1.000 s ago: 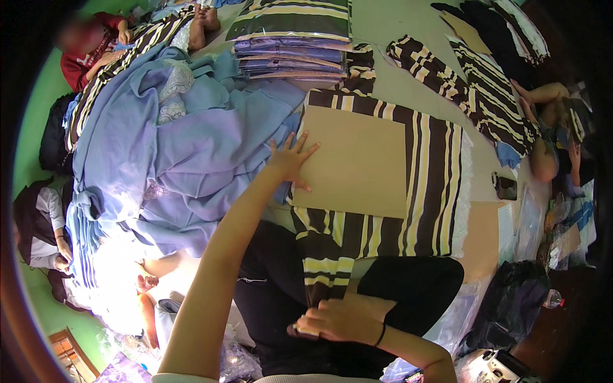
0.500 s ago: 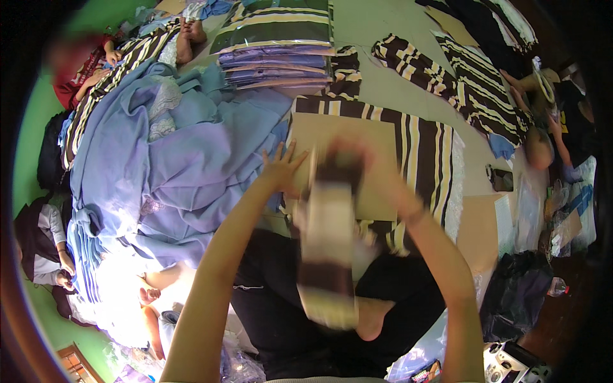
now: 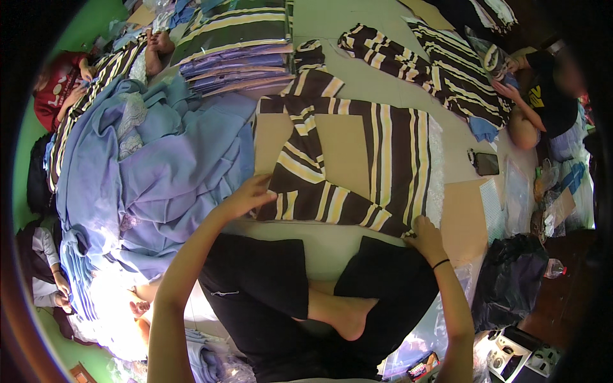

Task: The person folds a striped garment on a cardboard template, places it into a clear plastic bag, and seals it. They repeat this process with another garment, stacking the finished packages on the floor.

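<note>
A brown, cream and yellow striped garment (image 3: 399, 153) lies in front of me, its edges folded in over a flat sheet of cardboard (image 3: 343, 143). One striped strip crosses the cardboard toward the far side; another runs along the near edge. At the near left corner, the fingers of my left hand (image 3: 246, 196) close on the cloth beside the cardboard. My right hand (image 3: 424, 239) pinches the garment's near right corner, close to its white lace edge (image 3: 435, 166).
Blue fabric (image 3: 172, 159) is heaped at my left. Beyond it stands a stack of bagged garments (image 3: 236, 60). More striped clothing (image 3: 440, 76) lies far right, where a person (image 3: 536, 96) sits. A phone (image 3: 486, 163), cardboard (image 3: 463, 217) and a black bag (image 3: 513, 277) lie at right.
The blurred striped cloth that my right hand held up over my lap is now down across the cardboard. My right hand moved nearer and right; my left hand, spread before, moved nearer to the cloth's edge.
</note>
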A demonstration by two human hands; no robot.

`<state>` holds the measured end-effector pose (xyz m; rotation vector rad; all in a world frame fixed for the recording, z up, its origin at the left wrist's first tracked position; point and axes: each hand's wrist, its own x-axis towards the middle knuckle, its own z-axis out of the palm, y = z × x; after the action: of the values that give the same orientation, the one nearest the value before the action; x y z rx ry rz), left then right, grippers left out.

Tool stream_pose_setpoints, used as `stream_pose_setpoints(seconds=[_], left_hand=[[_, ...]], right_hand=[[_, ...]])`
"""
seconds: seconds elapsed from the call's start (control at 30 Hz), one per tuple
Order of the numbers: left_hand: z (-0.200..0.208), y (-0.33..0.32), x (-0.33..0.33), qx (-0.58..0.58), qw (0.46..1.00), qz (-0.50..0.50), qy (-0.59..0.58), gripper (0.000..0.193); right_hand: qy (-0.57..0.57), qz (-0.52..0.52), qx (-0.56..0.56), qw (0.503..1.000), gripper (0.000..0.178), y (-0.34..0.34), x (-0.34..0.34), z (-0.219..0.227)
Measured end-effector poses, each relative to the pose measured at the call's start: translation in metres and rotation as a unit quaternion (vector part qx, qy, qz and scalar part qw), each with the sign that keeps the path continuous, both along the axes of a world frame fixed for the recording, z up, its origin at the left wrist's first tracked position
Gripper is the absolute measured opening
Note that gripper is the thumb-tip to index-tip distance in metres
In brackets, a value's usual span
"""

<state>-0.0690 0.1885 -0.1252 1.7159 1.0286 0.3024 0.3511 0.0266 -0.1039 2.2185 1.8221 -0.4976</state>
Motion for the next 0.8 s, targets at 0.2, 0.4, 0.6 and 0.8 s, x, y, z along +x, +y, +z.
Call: stream_pose_setpoints(seconds=[0.2,0.4,0.6,0.8], left_hand=[[0.0,-0.005,-0.014,0.2,0.964,-0.134,0.109,0.03],[-0.002,-0.008,-0.037,0.137,0.972,-0.124,0.147,0.026],[-0.002,-0.011,-0.038,0.121,0.981,-0.094,0.118,0.032],[-0.007,-0.014,-0.033,0.164,0.978,-0.063,0.114,0.045]], right_hand=[[-0.005,0.021,0.062,0.998,0.022,0.002,0.052,0.003],[0.375,-0.125,0.12,0.91,0.017,0.017,0.101,0.008],[0.353,-0.199,0.206,0.891,0.021,0.024,0.114,0.0],[0.034,0.116,0.332,0.935,0.016,0.032,0.069,0.0]])
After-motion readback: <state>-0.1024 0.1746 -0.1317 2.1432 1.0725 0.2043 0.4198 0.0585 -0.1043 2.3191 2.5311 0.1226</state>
